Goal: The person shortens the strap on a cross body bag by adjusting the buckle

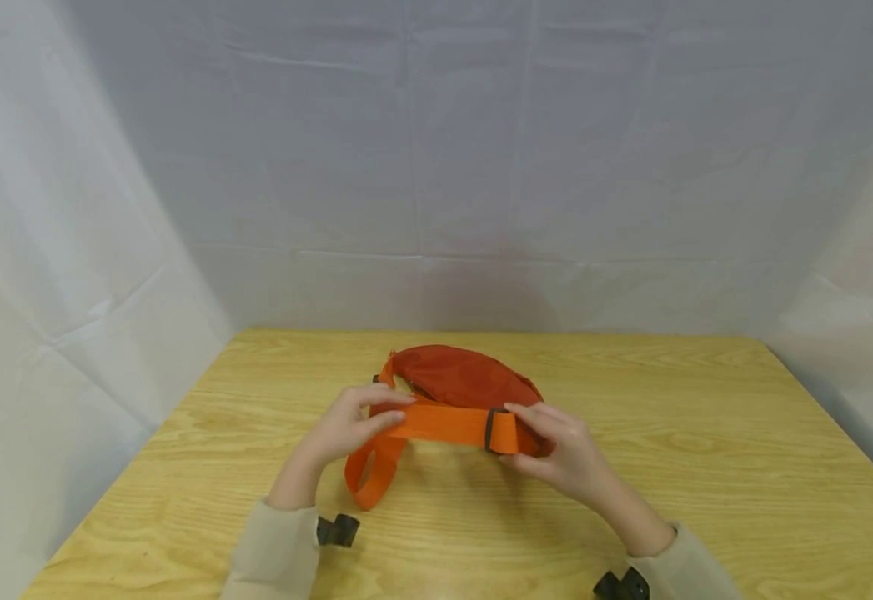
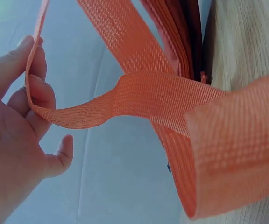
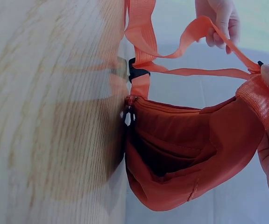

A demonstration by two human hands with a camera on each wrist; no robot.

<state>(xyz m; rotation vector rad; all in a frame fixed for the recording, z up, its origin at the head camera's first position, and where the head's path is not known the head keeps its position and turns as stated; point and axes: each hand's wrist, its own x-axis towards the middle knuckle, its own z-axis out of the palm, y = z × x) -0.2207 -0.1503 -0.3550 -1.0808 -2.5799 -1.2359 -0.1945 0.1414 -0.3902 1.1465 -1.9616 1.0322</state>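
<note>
A red-orange waist bag [image 1: 459,375] rests on the table, its orange webbing strap [image 1: 444,422] stretched between my two hands. With thumb and fingers, my left hand [image 1: 346,425] pinches the strap at its left stretch. My right hand [image 1: 567,454] grips the strap beside a black slider buckle [image 1: 493,430], close to the bag's right end. Below the left hand, a loop of strap [image 2: 237,149] hangs down towards the tabletop. In the right wrist view, an opening shows in the bag's body [image 3: 186,158], and a second black buckle [image 3: 137,71] joins the strap near a zipper end.
The wood-grain table [image 1: 706,433] extends to both sides of the bag. White sheeting [image 1: 436,167] hangs behind the table and along both sides. Black mounts [image 1: 338,530] sit at the cuffs of the light sleeves [image 1: 274,546].
</note>
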